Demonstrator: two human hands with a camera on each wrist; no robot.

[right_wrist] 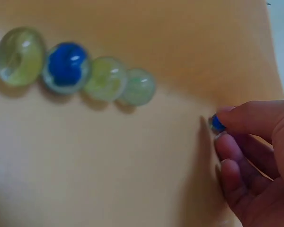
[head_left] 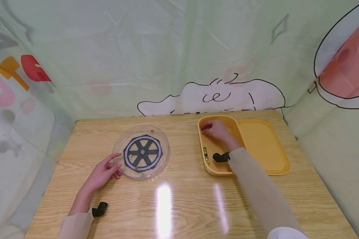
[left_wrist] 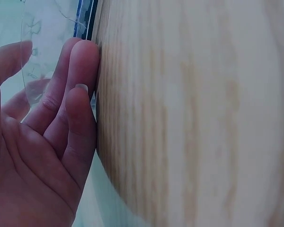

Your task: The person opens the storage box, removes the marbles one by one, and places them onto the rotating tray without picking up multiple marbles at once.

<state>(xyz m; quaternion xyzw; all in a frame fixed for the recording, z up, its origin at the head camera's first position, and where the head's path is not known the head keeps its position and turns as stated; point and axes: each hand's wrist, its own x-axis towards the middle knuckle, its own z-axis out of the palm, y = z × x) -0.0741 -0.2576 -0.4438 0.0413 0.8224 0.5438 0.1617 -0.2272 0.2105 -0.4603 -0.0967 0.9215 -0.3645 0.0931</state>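
Observation:
A clear round plastic dish stands on the left of the table, with a dark six-spoked wheel pattern showing in it and several small marbles about. My left hand holds its near-left edge, fingertips at the rim; in the left wrist view some fingers show through the clear wall. My right hand is down inside the yellow tray, by its far-left wall. Thumb and fingers pinch a blue marble, mostly covered by the fingertips. Several yellow-green marbles and another blue marble lie in a row along the tray's left side.
A flat yellow tray or lid lies to the right, against the deeper tray and partly under my right sleeve. The wooden table ends at a printed cloth backdrop behind. Dark wrist-camera mounts stick out from both cuffs.

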